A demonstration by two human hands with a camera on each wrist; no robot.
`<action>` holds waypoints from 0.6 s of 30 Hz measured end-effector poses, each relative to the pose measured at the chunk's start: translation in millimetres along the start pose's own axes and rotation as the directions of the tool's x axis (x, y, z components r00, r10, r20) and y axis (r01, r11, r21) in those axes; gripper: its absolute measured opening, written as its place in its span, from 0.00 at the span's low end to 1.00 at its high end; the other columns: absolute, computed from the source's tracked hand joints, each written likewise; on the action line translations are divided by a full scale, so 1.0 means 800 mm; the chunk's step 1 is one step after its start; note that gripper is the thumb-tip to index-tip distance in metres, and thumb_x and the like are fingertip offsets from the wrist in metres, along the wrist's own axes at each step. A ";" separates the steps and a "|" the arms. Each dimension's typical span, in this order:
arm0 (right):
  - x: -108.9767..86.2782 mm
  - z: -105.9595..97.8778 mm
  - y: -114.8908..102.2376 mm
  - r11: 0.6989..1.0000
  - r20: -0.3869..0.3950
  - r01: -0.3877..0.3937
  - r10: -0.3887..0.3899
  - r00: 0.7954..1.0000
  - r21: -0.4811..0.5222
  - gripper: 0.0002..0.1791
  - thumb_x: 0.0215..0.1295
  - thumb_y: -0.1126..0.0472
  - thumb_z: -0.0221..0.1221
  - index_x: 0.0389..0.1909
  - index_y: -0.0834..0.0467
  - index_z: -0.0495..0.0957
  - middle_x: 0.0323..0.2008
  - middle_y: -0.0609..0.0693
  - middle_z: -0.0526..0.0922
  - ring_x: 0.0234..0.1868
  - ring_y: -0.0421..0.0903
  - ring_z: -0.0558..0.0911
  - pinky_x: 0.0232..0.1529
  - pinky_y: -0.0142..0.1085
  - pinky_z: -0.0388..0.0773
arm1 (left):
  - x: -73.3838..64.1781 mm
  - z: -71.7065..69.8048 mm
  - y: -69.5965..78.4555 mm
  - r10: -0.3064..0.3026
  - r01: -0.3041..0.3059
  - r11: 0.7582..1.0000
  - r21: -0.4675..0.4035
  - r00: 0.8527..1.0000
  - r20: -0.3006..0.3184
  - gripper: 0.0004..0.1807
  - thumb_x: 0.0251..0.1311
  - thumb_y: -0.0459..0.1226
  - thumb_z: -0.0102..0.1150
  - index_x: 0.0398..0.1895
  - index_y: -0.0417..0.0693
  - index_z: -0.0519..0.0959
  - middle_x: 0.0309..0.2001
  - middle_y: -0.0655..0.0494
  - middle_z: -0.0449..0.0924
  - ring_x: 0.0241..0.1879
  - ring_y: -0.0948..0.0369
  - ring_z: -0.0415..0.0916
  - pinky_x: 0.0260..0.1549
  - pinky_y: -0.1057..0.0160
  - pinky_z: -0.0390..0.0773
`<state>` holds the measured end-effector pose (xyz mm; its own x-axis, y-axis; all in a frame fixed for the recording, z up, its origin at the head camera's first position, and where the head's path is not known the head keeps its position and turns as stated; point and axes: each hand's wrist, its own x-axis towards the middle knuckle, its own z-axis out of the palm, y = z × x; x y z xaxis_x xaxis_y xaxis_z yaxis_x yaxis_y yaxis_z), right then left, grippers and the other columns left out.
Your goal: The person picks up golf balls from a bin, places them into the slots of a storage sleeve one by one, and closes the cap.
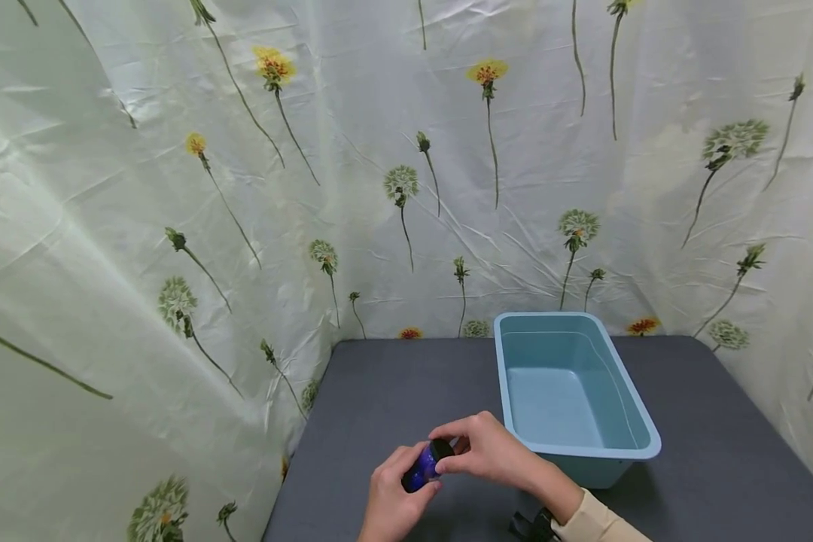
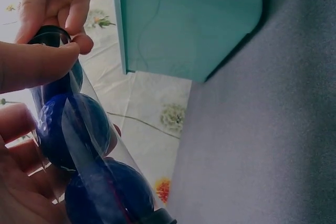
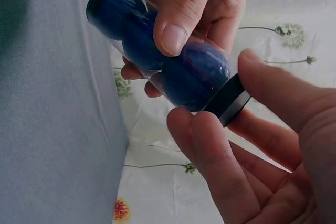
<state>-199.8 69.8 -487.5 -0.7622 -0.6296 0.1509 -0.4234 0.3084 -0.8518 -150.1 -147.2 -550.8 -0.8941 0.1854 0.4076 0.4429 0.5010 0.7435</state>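
Note:
A clear tube (image 3: 152, 67) holds three dark blue balls (image 3: 194, 77), lined up one behind another. My left hand (image 1: 393, 493) grips the tube around its middle, the thumb lying along its side. At the tube's upper end sits a black cap (image 3: 229, 100), pinched between the thumb and fingers of my right hand (image 1: 484, 448). The opposite end is dark too. In the head view both hands meet over the table, with the tube tilted and partly hidden by fingers.
A light blue plastic tub (image 1: 640, 406) stands on the dark grey table (image 1: 393, 384), just beyond and right of my right hand. Behind the table hangs a white curtain (image 1: 366, 135) with dandelion prints. A black strap device (image 1: 535, 527) is at my right wrist.

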 end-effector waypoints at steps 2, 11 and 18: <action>0.000 0.001 0.000 1.000 0.010 -0.003 0.003 1.000 0.004 0.20 0.62 0.50 0.70 0.53 0.52 0.85 0.42 0.39 0.86 0.32 0.36 0.85 0.32 0.31 0.82 | -0.001 0.000 0.001 -0.013 0.013 1.000 0.003 1.000 0.009 0.29 0.53 0.42 0.77 0.60 0.55 0.81 0.44 0.65 0.80 0.39 0.66 0.78 0.37 0.66 0.81; -0.006 -0.004 -0.006 0.998 0.029 -0.034 0.036 0.999 -0.057 0.23 0.60 0.50 0.71 0.55 0.54 0.85 0.45 0.41 0.87 0.36 0.33 0.84 0.30 0.30 0.81 | -0.007 0.009 0.004 0.065 -0.065 0.998 0.000 0.998 0.003 0.31 0.51 0.36 0.77 0.61 0.49 0.80 0.44 0.64 0.80 0.38 0.68 0.78 0.35 0.66 0.81; -0.004 -0.009 -0.014 0.989 0.068 0.075 -0.067 0.995 -0.129 0.23 0.59 0.54 0.72 0.56 0.54 0.85 0.47 0.42 0.86 0.36 0.31 0.84 0.28 0.27 0.80 | -0.004 0.006 0.003 0.062 -0.057 0.992 -0.112 0.997 0.048 0.29 0.53 0.36 0.76 0.61 0.44 0.80 0.43 0.62 0.81 0.40 0.65 0.80 0.37 0.65 0.82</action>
<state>-196.2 73.1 -475.1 -0.6971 -0.6957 0.1734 -0.5393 0.3495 -0.7662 -146.6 -142.7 -552.4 -0.8669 0.2564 0.4275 0.4976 0.3919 0.7739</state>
